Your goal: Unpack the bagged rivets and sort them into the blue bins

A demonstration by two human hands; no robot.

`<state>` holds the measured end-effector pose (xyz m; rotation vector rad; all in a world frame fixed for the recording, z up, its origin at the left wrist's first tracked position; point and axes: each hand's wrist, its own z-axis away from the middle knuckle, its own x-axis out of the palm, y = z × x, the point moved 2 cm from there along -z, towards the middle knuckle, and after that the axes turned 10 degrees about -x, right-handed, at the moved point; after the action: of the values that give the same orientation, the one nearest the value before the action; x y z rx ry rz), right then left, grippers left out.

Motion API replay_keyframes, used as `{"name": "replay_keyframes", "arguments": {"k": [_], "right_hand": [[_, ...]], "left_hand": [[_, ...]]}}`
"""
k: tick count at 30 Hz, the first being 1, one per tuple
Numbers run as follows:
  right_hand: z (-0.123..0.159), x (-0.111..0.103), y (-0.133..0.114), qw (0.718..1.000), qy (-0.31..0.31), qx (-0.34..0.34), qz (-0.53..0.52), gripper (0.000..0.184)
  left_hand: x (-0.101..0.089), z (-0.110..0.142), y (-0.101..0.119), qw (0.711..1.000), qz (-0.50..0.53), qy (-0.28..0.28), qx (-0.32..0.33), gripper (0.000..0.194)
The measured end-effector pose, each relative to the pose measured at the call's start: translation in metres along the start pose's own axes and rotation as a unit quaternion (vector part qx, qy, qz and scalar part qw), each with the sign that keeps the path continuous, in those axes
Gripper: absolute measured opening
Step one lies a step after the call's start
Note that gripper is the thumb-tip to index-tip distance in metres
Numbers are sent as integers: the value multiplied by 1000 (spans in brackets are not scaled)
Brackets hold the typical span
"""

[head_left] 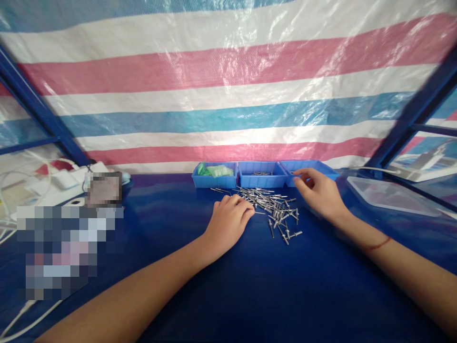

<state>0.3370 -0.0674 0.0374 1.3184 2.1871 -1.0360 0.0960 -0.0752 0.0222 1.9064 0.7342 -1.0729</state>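
Note:
A loose pile of silver blind rivets lies on the dark blue tabletop. At the pile's left edge, my left hand rests low with its fingers curled and closed. A thin rivet pin shows beside those fingertips, but whether they grip it is hidden. My right hand is raised at the front of the right blue bin, thumb and forefinger drawn close together. Anything between them is too small to make out. The middle blue bin holds some rivets, and the left blue bin contains green-and-white packets.
A clear plastic lid lies on the right of the table. White power strips and cables crowd the left side, near a blurred-out patch. Behind the bins hangs a striped tarp between blue metal posts.

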Motion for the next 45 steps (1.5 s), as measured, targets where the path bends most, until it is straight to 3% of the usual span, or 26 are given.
{"name": "replay_keyframes", "arguments": {"k": [6,12,25,33,35,38,41,45], "right_hand": [[25,10,-62,960,-144,-92,-220,25],[34,12,-76,931,-124,-37,-341,23],[35,8,-79,930,-110,-17,-349,20],[36,10,-79,937,-141,-56,-316,22],[31,12,-71,939,-137,-47,-313,26],[17,10,-42,963,-54,41,-263,32],[2,1,1,982,35,137,-128,33],[-10,-7,50,979,77,181,-56,36]], "left_hand": [[-4,-4,0,983,176,49,7,12],[-2,-1,6,959,281,22,-5,13],[-2,3,11,950,313,-6,22,14],[-9,6,13,949,305,84,20,7],[-8,5,10,957,277,86,9,17],[-8,1,4,982,178,59,3,28],[-11,-2,1,999,25,18,41,22],[-13,-2,-1,992,-109,-17,63,18]]}}
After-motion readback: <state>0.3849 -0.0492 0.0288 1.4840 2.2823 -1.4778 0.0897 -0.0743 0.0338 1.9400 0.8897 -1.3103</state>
